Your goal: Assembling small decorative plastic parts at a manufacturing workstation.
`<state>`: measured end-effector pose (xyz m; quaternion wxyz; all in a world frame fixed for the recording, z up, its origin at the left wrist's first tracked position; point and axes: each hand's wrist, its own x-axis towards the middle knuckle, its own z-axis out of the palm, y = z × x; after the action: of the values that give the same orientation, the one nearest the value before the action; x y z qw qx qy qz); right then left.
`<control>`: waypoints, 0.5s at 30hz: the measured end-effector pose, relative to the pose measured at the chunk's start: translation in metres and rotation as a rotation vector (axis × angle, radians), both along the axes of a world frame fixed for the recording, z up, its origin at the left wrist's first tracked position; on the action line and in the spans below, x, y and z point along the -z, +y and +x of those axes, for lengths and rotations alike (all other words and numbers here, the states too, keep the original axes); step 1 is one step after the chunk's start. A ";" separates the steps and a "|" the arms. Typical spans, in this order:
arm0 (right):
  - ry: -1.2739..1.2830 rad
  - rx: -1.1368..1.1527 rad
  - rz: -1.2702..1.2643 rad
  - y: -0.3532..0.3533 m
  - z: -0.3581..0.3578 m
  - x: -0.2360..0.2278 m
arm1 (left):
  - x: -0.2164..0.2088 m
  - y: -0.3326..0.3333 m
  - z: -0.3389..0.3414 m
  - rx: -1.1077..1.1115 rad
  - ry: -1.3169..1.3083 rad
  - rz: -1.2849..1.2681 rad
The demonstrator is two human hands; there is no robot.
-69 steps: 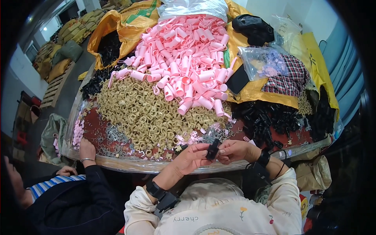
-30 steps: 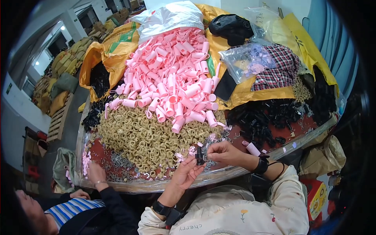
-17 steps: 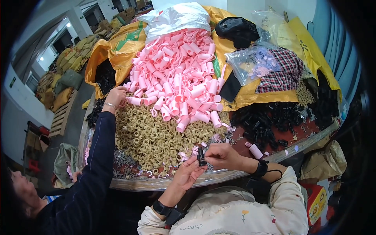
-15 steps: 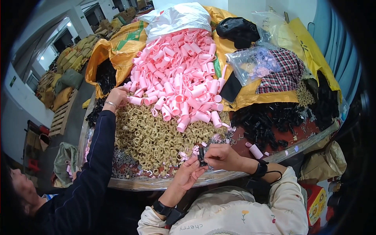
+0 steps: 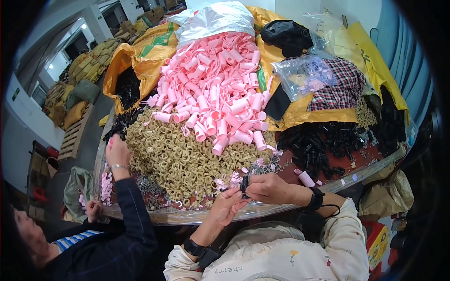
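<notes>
At the near edge of the table, my left hand (image 5: 227, 206) pinches a small black plastic part (image 5: 244, 183) between thumb and fingers. My right hand (image 5: 269, 188) grips the same part from the right, its fingers curled and closed; whatever else they hold is hidden. Just beyond my hands lie small pale pink pieces (image 5: 233, 180) and a wide heap of beige plastic rings (image 5: 185, 166). Thin metal hooks (image 5: 149, 186) are scattered along the near side of the heap. One pink tube with a strap (image 5: 307, 179) rests right of my right hand.
Pink tubes (image 5: 215, 93) spill from a white sack (image 5: 215, 21) behind the rings. Black parts (image 5: 311, 150) and a dark phone (image 5: 278, 103) lie right. A co-worker's hand (image 5: 117, 152) is over the left side, near pale pink pieces (image 5: 107, 187); their other hand (image 5: 93, 210) is lower.
The co-worker's hand has drawn back from the pink tubes toward the table's near left, with something pink at its fingers. Their other hand now shows. My hands keep nearly the same hold.
</notes>
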<state>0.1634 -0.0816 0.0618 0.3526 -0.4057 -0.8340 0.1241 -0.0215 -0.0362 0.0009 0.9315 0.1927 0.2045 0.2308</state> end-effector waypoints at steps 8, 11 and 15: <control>0.781 0.046 -0.782 0.001 -0.005 0.018 | -0.004 0.002 0.000 -0.011 0.035 -0.007; 0.900 -0.001 -0.949 0.003 -0.004 0.038 | -0.003 0.001 -0.001 -0.020 0.054 -0.005; 0.791 -0.110 -1.017 0.002 0.005 0.046 | -0.003 0.003 -0.009 -0.028 0.122 -0.028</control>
<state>0.1688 -0.0791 0.0163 0.3901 -0.4026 -0.4978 0.6618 -0.0305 -0.0328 0.0040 0.9165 0.1906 0.2670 0.2288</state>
